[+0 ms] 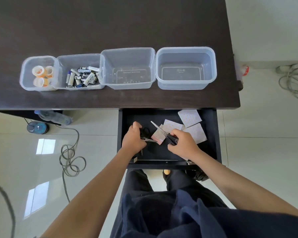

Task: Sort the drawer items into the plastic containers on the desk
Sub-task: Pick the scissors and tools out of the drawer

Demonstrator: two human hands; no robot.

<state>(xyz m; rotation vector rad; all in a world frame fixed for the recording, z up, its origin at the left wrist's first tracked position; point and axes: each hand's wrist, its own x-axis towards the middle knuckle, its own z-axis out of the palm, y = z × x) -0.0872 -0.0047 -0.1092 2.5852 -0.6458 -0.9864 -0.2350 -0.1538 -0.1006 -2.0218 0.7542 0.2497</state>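
Observation:
Both hands are down in the open black drawer below the desk edge. My left hand grips a pair of black-handled scissors lying near the drawer's left side. My right hand holds a second pair of scissors by its black handles, blades pointing up-left. Several white patterned packets lie in the drawer's right half. On the desk stand four clear containers: one with tape rolls, one with batteries, and two empty ones.
The dark desk stretches behind the containers. Cables coil on the tiled floor at the left, near a water bottle and a round blue object. More cable lies at the far right.

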